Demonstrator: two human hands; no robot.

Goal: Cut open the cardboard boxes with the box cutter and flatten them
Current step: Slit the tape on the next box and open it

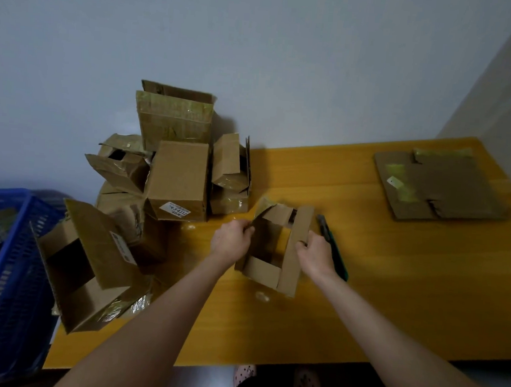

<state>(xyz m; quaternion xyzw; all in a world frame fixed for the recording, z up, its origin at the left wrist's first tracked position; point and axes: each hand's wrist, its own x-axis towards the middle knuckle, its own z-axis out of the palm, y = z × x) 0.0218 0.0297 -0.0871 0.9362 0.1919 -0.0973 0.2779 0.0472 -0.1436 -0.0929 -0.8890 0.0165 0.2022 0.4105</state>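
A small open cardboard box [268,272] lies on the yellow table [393,278] in front of me, flaps spread. My left hand [229,241] pinches its left flap. My right hand [316,255] grips the edge of its right flap. The box cutter [339,259], green with a dark tip, lies on the table just right of my right hand, touched by neither hand. A flattened box [442,188] lies at the table's far right.
A pile of several opened and taped cardboard boxes [171,169] fills the table's left end against the wall. A blue plastic crate [9,282] holding cardboard stands left of the table. The table's front edge runs close to my body.
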